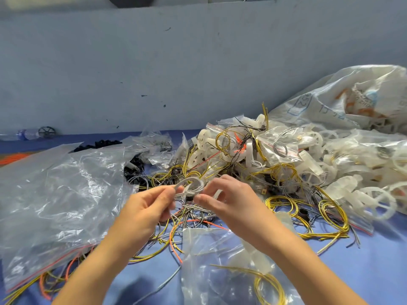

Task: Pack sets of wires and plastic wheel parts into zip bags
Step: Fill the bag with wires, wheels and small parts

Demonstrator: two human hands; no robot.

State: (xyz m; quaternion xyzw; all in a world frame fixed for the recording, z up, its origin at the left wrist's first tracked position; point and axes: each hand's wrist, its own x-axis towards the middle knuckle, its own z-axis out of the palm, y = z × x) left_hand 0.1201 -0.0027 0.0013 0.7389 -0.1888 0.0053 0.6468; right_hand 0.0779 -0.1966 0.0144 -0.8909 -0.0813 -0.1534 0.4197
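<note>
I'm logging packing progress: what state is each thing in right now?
grey wire coil, looped, pinched by both hands
left hand, pinching the coil
right hand, pinching the coil
near zip bag, holds yellow wire and white parts
large clear bag, lying crumpled
bottle, lying on its side

Open passage: bare blue tabletop (pixel 378 256) at 4 o'clock, narrow strip at 10 o'clock. Obstructed: slack clear bags (pixel 55 190) at 9 o'clock; heap of filled zip bags (pixel 279 146) and white wheels (pixel 380 201) from 1 to 3; loose wires (pixel 319 236) across centre; another bag (pixel 220 271) at 6.
</note>
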